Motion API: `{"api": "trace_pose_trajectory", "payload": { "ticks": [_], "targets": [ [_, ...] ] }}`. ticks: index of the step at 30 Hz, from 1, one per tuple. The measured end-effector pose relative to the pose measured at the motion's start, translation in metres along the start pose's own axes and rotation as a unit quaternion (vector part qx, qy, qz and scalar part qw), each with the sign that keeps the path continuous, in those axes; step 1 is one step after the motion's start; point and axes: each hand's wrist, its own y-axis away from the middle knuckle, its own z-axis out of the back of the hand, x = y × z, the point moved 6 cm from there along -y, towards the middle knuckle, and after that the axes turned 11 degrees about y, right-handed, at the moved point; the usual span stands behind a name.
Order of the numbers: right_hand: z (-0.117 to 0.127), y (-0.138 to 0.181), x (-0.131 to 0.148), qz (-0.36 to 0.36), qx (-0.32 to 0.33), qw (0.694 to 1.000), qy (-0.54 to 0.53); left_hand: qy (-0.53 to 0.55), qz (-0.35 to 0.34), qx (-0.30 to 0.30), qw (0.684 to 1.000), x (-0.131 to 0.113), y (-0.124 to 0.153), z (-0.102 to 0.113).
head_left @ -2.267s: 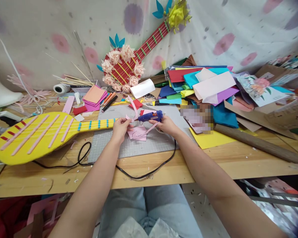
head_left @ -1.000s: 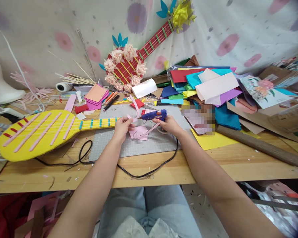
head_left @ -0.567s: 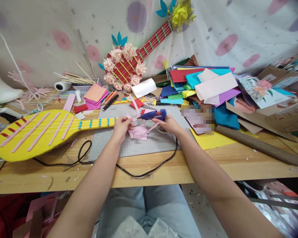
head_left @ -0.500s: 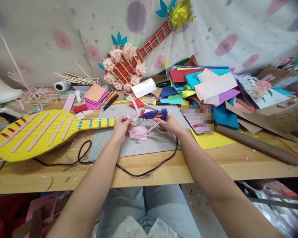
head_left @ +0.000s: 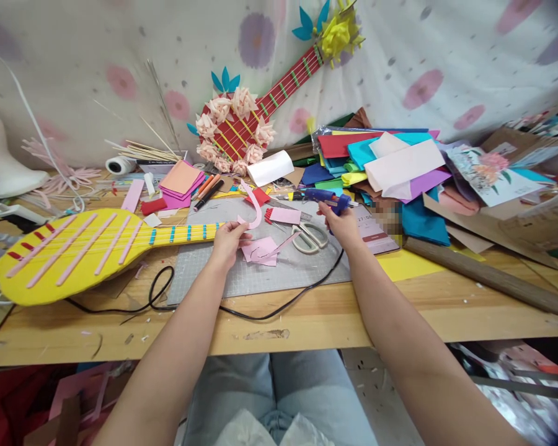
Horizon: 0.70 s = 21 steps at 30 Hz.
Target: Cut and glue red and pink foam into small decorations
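My left hand point(head_left: 227, 244) pinches the lower end of a curved light-pink strip point(head_left: 259, 212), right by the neck tip of a yellow cardboard lute-like instrument point(head_left: 67, 272). Pink strips cross its body and blue bands ring its neck. In my right hand point(head_left: 343, 227) is a blue hot glue gun point(head_left: 317, 194), held above the mat. Its black cord point(head_left: 283, 308) runs along the table. Between my hands lie a pink sheet piece point(head_left: 261, 249) and a thin pink offcut point(head_left: 286, 243) on the grey cutting mat point(head_left: 204, 272). Grey-handled scissors point(head_left: 309, 238) rest beside them.
A red instrument with paper roses point(head_left: 235, 133) leans against the curtain. Stacked coloured sheets point(head_left: 400, 164) fill the back right. A phone point(head_left: 376, 234) lies past my right hand, with a brown stick point(head_left: 483, 275) beyond. Markers point(head_left: 208, 189) and paper squares point(head_left: 181, 179) sit behind the neck.
My right hand has moved right with the glue gun, away from the strip, uncovering the scissors. My left hand stays by the neck tip, still holding the strip.
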Motion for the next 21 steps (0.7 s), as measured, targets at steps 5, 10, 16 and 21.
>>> {"api": "trace_pose_trajectory", "payload": {
  "ticks": [5,10,16,21],
  "targets": [
    [0.007,-0.018,-0.028,-0.023,-0.036,0.99,0.133,0.022,0.008,0.003,1.0,-0.005,0.003,-0.001],
    [0.004,-0.018,-0.03,-0.008,-0.009,0.982,0.19,0.018,-0.02,-0.012,1.0,-0.012,0.0,0.005],
    [0.038,-0.001,0.006,0.106,-0.159,0.959,0.208,-0.005,-0.068,-0.014,0.998,-0.016,-0.005,0.01],
    [0.056,0.02,0.038,0.203,-0.187,0.943,0.183,-0.008,-0.082,-0.023,0.996,-0.017,-0.005,0.011]
  ]
}}
